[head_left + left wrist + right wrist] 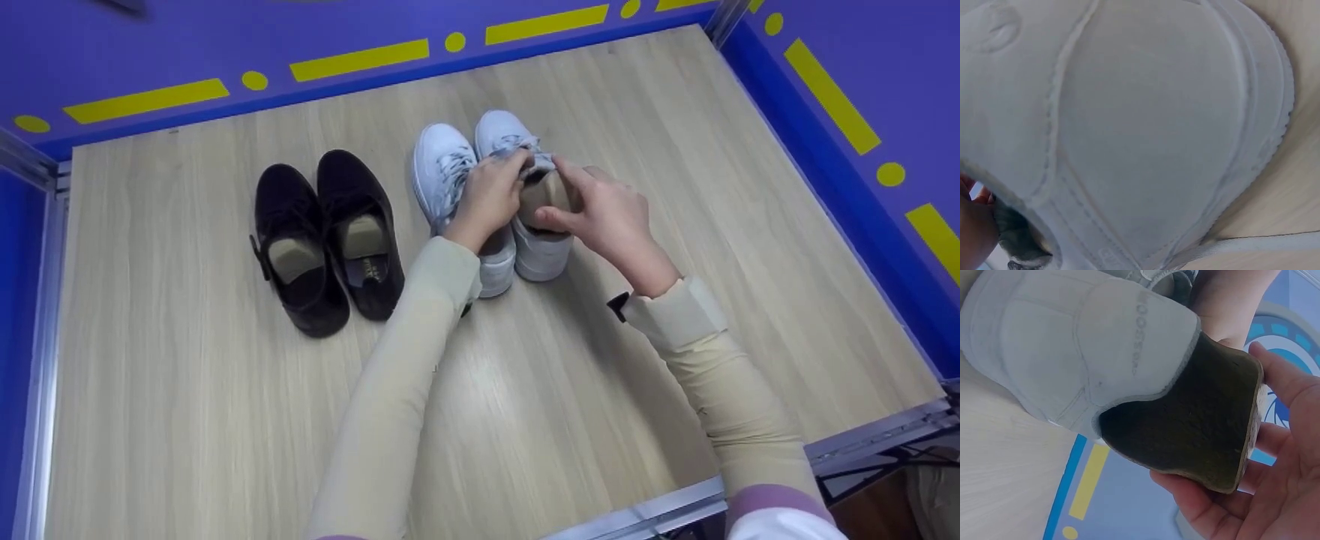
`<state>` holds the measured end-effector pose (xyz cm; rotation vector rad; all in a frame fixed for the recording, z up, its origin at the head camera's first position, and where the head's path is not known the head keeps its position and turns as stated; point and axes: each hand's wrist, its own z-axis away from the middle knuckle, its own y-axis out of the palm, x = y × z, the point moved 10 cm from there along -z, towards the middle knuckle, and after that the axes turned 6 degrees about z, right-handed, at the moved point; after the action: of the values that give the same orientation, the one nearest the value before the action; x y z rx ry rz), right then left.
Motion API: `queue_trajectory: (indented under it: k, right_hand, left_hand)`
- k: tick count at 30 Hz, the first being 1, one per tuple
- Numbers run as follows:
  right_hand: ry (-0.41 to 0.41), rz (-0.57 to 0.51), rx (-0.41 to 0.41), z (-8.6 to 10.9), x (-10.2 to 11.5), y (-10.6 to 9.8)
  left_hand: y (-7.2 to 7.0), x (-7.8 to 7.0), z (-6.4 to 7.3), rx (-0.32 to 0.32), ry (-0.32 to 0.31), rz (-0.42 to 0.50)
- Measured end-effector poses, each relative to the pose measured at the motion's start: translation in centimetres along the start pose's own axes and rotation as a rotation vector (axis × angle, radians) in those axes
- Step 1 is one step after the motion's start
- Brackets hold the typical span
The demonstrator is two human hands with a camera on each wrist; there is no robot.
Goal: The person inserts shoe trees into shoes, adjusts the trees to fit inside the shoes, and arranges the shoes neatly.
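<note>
A pair of white sneakers stands side by side, the left sneaker [442,161] and the right sneaker [544,255], toes away from me. My left hand [491,191] reaches across the left one and grips the right sneaker's tongue [541,160] near the laces. My right hand [611,214] holds a brown curved shoe insert [1185,422], thumb on one side and fingers on the other. Much of the insert sticks out of the right sneaker's opening; its front end is hidden inside. The left wrist view is mostly filled by a sneaker's white side [1145,124].
To the left stand two black shoes [289,202], each with a beige insert [294,257] inside. Everything rests on a wood-grain tabletop [187,412] with metal edge rails. Purple-blue panels [337,37] with yellow marks border its back and right sides.
</note>
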<state>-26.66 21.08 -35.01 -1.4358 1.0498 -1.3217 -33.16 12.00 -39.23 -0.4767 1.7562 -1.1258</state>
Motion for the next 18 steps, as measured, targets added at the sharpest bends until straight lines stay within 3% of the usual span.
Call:
queue_trajectory:
  k: [8,18]
  right_hand:
    - [0.007,-0.023,0.030,-0.36,-0.19,0.45]
    - [0.006,-0.024,0.023,-0.60,-0.18,0.81]
  left_hand:
    - [-0.01,0.35,-0.09,0.010,-0.032,-0.022]
    - [0.15,0.82,-0.12,0.051,-0.076,0.034]
